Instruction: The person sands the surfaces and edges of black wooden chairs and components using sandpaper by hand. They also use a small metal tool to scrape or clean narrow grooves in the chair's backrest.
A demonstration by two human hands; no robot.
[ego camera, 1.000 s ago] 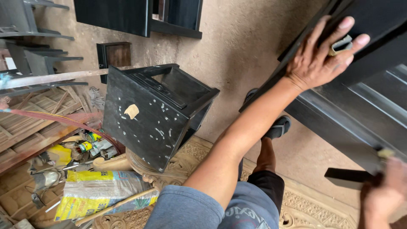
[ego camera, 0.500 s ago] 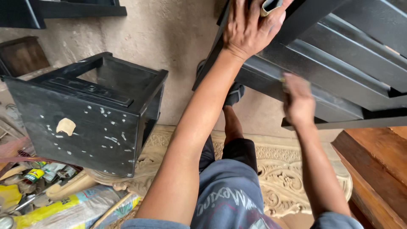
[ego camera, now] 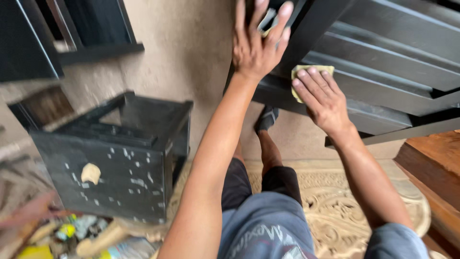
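A black slatted wooden panel [ego camera: 383, 52] leans across the upper right. My left hand [ego camera: 256, 41] lies flat against its dark frame, fingers spread, with a small pale object under the fingers that I cannot identify. My right hand [ego camera: 321, 98] presses a yellowish sanding pad [ego camera: 311, 72] against one of the slats, fingers extended over it. My legs, in dark shorts, stretch out below on a carved pale wooden piece [ego camera: 335, 206].
A black wooden box [ego camera: 120, 163] with white specks stands at left. Tools and yellow packets [ego camera: 62, 237] litter the floor at lower left. Brown wooden planks [ego camera: 431, 163] lie at right. Dark frames [ego camera: 57, 33] lean on the wall.
The view has swung right and down. My right hand has risen onto the slats with the pad. The left hand stays on the frame.
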